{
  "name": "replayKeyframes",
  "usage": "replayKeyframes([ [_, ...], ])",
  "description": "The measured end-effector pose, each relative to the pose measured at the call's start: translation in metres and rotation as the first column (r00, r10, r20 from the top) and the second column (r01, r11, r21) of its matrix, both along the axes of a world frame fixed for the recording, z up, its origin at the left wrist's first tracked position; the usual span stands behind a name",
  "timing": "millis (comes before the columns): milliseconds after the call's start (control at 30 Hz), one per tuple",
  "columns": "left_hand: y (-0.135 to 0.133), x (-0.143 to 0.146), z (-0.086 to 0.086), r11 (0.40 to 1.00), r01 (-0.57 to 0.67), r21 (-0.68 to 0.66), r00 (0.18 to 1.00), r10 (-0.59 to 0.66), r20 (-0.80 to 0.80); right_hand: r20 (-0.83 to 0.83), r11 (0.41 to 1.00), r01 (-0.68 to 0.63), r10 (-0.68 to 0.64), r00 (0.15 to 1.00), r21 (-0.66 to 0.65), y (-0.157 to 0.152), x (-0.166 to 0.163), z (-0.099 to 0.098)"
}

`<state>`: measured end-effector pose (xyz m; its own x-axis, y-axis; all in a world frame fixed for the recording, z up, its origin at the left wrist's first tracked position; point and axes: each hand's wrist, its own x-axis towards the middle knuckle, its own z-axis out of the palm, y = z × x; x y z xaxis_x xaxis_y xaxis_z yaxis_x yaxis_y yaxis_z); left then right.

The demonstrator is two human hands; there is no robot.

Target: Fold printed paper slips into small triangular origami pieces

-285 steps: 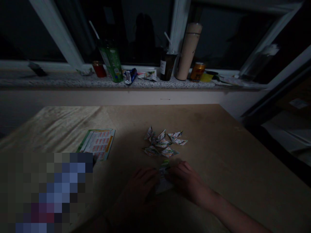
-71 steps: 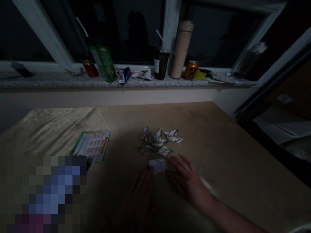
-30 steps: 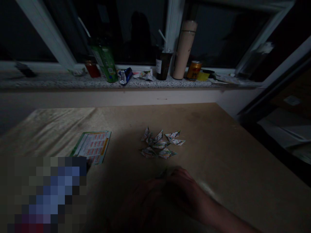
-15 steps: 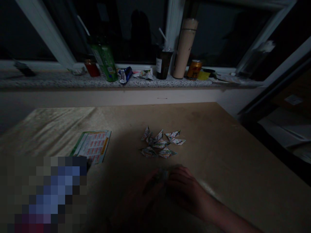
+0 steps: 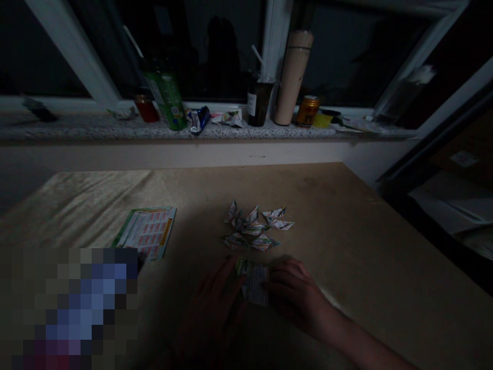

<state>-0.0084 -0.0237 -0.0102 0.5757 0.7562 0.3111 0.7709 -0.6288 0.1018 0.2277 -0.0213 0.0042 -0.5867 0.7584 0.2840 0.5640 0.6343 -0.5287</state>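
A small printed sheet of paper (image 5: 257, 285), partly folded, lies on the table between my two hands. My left hand (image 5: 215, 295) is at its left edge with the fingers stretched out and lying low; deep shadow hides much of this hand. At the right edge, my right hand (image 5: 298, 293) has its fingers curled together and holds the paper. Beyond them is a group of folded paper boats (image 5: 256, 227), pointed at the ends and made of similar printed paper. Some of these touch or overlap.
A printed leaflet or stack of sheets (image 5: 148, 231) lies at the left on the brown table (image 5: 327, 200). Along the granite windowsill (image 5: 223, 132) stand a green bottle (image 5: 169, 100), a dark cup with a straw (image 5: 258, 105), a tall pale flask (image 5: 293, 77) and a gold can (image 5: 308, 111).
The paper between my hands now shows more of its printed face. My left hand has shifted left and its fingers have spread; my right hand has hardly moved.
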Motion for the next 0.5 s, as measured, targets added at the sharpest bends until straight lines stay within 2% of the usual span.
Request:
replayKeyframes([
  [233, -0.005, 0.002, -0.001, 0.981, 0.171, 0.091, 0.974, -0.155, -0.163, -0.003, 0.999, 0.026, -0.026, 1.000, 0.026, 0.003, 0.002, 0.002],
  [367, -0.007, -0.001, -0.005, 0.979, 0.203, 0.014, 0.964, -0.197, -0.180, 0.027, 0.999, 0.044, -0.044, 0.999, -0.019, 0.003, 0.003, 0.003],
  [500, -0.007, -0.004, -0.017, 0.977, 0.203, -0.071, 0.965, -0.212, -0.152, 0.030, 0.999, 0.042, -0.041, 0.999, -0.034, 0.002, 0.003, 0.004],
])
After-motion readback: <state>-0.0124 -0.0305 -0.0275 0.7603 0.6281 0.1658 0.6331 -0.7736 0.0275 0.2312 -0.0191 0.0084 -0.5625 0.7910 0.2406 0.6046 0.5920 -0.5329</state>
